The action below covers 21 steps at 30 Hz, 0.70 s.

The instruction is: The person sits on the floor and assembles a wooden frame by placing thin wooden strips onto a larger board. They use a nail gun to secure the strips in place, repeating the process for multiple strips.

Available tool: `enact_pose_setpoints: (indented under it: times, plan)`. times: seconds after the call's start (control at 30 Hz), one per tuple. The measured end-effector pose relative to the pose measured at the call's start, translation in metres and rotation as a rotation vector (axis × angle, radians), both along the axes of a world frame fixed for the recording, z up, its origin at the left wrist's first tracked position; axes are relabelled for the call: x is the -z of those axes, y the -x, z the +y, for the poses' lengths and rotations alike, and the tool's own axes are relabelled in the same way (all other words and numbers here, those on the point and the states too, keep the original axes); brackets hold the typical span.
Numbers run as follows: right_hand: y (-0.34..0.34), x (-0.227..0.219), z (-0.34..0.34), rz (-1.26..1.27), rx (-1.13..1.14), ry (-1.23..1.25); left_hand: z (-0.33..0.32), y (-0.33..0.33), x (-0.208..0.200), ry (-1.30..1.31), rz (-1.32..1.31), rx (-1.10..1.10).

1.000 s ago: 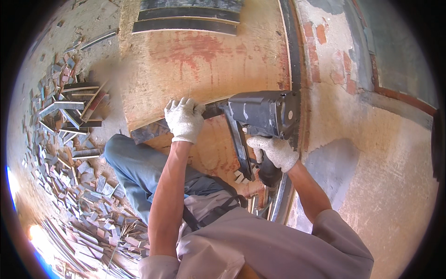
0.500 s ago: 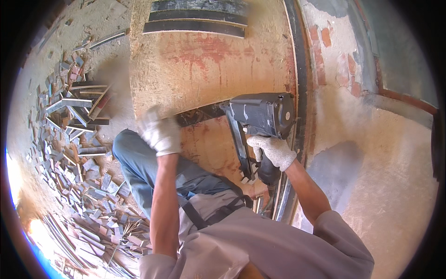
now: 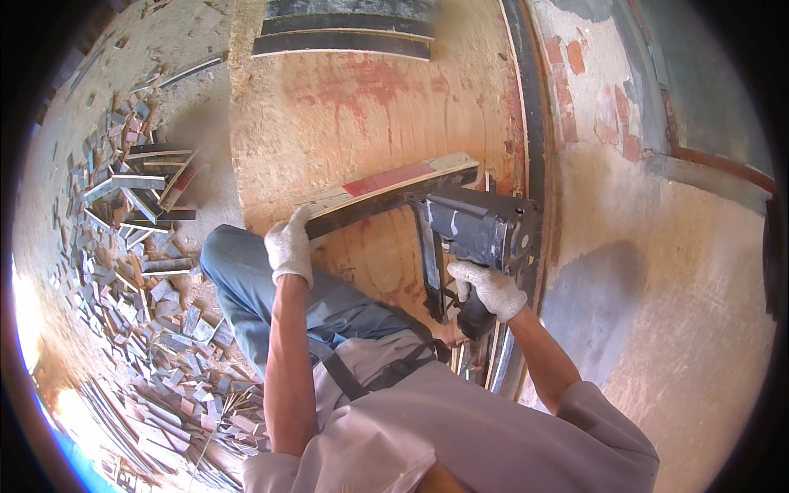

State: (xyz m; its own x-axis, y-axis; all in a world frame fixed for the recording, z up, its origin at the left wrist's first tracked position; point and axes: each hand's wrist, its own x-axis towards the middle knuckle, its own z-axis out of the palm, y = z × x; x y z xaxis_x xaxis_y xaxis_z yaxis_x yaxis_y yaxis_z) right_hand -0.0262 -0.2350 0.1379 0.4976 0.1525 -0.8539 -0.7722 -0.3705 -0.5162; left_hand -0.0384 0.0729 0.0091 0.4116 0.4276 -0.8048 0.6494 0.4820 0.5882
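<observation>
My right hand (image 3: pixel 491 291), in a pale knit glove, is wrapped round the grip of a black nail gun (image 3: pixel 477 223). The gun's nose and slanted magazine lie to its left, over the worktop. My left hand (image 3: pixel 288 249), gloved too, closes on the left end of a narrow wood strip (image 3: pixel 394 186) with a dark side face and a pale and red top. The strip slants up to the right, its far end behind the gun's top. Where the gun's nose meets the strip I cannot make out exactly.
Several dark-faced strips (image 3: pixel 345 43) lie at the far end of the stained plywood board (image 3: pixel 362 115). A long dark rail (image 3: pixel 538 123) runs along its right side, by a worn plaster wall (image 3: pixel 699 263). Wood offcuts (image 3: pixel 164 304) cover the ground on the left.
My left hand, blurred before, is now still on the strip's left end. The strip is tilted so its pale and red face shows. The nail gun has shifted slightly right and down.
</observation>
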Motion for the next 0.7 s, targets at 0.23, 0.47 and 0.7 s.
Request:
enact_pose_setpoints:
  times: [0.23, 0.47, 0.7]
  plan:
    - [0.014, 0.012, 0.005, -0.049, -0.015, 0.015, -0.027, 0.005, 0.014, 0.288, -0.006, -0.081]
    - [0.016, 0.036, -0.001, -0.138, -0.193, 0.14, -0.027, 0.002, 0.011, 0.311, 0.003, -0.076]
    - [0.02, 0.039, -0.001, -0.125, -0.142, 0.148, -0.027, 0.002, 0.01, 0.29, 0.006, -0.071]
